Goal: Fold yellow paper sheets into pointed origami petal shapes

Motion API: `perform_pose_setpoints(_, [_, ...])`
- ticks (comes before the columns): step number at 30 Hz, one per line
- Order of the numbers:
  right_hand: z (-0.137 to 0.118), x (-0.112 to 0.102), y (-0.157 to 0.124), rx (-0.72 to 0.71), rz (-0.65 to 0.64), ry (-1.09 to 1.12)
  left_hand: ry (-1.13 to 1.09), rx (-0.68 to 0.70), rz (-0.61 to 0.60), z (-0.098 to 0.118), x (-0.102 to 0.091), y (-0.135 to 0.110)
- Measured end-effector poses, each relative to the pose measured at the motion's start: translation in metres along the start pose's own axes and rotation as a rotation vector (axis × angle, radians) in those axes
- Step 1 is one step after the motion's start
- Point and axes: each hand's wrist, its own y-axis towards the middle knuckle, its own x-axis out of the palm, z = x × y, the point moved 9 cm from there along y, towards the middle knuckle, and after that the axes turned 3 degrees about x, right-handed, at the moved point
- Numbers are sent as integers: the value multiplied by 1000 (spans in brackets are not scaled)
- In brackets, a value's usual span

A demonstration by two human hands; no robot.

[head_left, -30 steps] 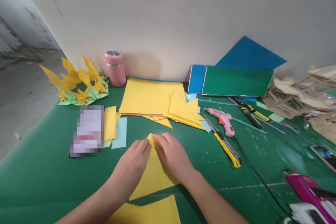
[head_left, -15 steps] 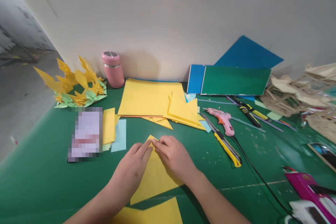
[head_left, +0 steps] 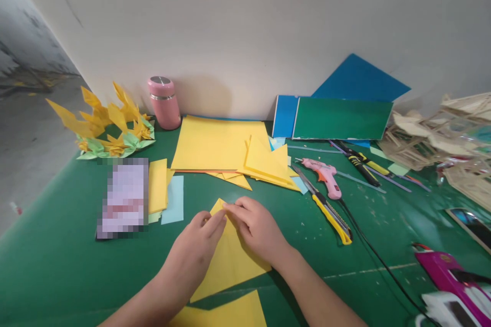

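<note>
A folded yellow paper triangle (head_left: 230,263) lies on the green mat in front of me, its tip pointing away. My left hand (head_left: 194,253) rests on the paper's left side, index finger stretched to the tip. My right hand (head_left: 255,227) presses on the right side, fingers pinched together on the tip's edge. Both hands meet at the tip. Another yellow sheet (head_left: 226,314) lies under my forearms at the near edge.
A stack of yellow sheets (head_left: 218,145) lies behind, with a pink flask (head_left: 164,102) and yellow-green paper flowers (head_left: 109,127) at the left. To the right are a yellow utility knife (head_left: 330,213), a pink glue gun (head_left: 324,176), blue and green boards (head_left: 341,117) and wooden models (head_left: 441,140).
My fingertips have shifted slightly on the paper's tip, the right hand's fingers curling tighter on the edge. The paper has stayed in place.
</note>
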Motion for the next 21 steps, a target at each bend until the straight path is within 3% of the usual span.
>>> perform_pose_setpoints(4, [2, -4, -2, -5, 50, -34, 86, 46, 25, 4, 0, 0])
perform_pose_setpoints(12, [0, 10, 1, -51, -62, -191, 169, 63, -8, 7, 5, 1])
perform_pose_setpoints(21, [-3, 16, 11, 46, -144, -265, 143, 47, 9, 7, 2, 2])
